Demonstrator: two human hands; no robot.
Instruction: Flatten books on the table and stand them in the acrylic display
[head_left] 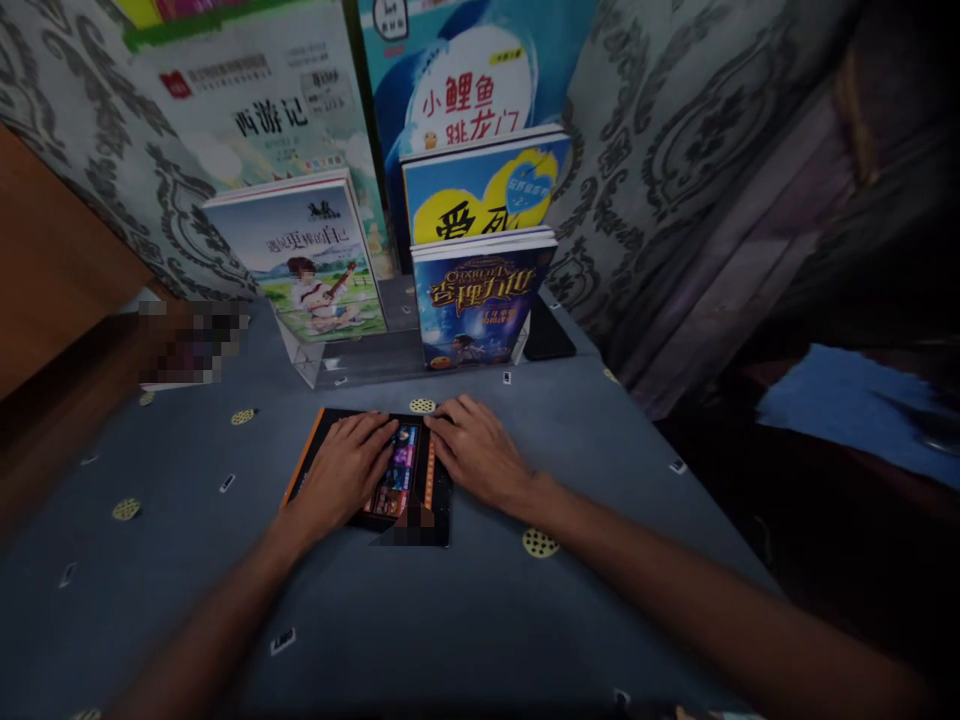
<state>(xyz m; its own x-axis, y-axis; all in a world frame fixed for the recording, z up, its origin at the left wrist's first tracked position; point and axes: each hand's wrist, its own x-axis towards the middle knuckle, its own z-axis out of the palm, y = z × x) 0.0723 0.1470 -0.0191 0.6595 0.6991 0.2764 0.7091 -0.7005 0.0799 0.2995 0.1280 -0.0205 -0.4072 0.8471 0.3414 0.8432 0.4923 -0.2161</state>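
Note:
A dark book (442, 520) with an orange spine lies flat on the table, a column of small colourful pictures down its cover. Part of its lower edge is blurred out by pixels. My left hand (352, 455) rests flat across the left half of the cover, fingers stretched towards the pictures. At the upper right edge of the same book, my right hand (480, 450) lies with its fingers extended, the fingertips touching the cover. Both hands stay on top of the book, and neither is wrapped round it.
Behind, a clear stand (352, 362) holds a guitar-cover book (319, 280), a dark blue book (480, 310) and a yellow-and-blue book (442, 190). Two large books rise at the back. A dark flat object (551, 335) sits right of the stand. A blurred forearm-like shape enters left.

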